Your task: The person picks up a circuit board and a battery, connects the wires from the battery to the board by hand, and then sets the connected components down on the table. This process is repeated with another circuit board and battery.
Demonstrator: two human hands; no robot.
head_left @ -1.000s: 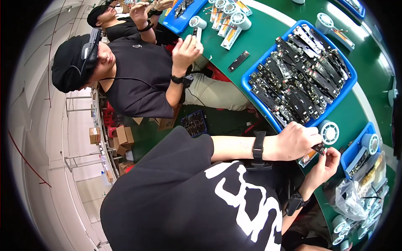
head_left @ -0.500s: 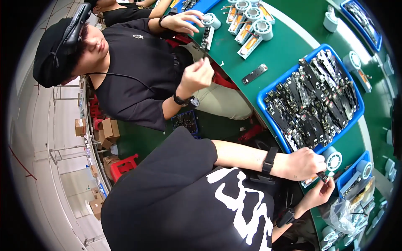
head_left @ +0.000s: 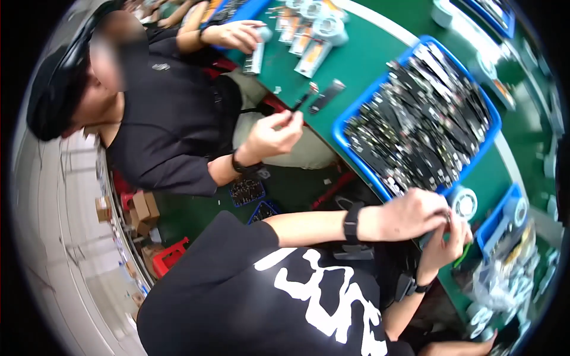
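While a small dark part (head_left: 448, 219) is pinched between the closed fingertips of the left hand (head_left: 409, 216) and the right hand (head_left: 446, 246), most of it is hidden by the fingers and blurred. It is held over the near edge of the green table (head_left: 363, 59), just beside a pale blue ring-shaped unit (head_left: 465, 204). Beyond the left hand, the way is taken up by a large blue bin (head_left: 339, 129), which is heaped with dark circuit strips (head_left: 418, 113). To the right, a smaller blue tray (head_left: 494, 217) is set near a clear plastic bag (head_left: 496, 285).

By a co-worker (head_left: 178, 118), a thin dark strip (head_left: 306, 98) is held up in one raised hand (head_left: 274, 135), near a lone flat strip (head_left: 328, 97) that is laid on the table. White-and-orange blocks (head_left: 313, 58), joined to pale round units (head_left: 329, 26), are grouped farther along. On the floor, a red stool (head_left: 169, 258) and a cardboard box (head_left: 145, 204) are seen.

A bold white print (head_left: 320, 291) is borne by the black shirt in the foreground, and a small pale mark (head_left: 161, 67) by the co-worker's shirt; the mark is too small to be read. Any lettering on the blocks is lost in blur.
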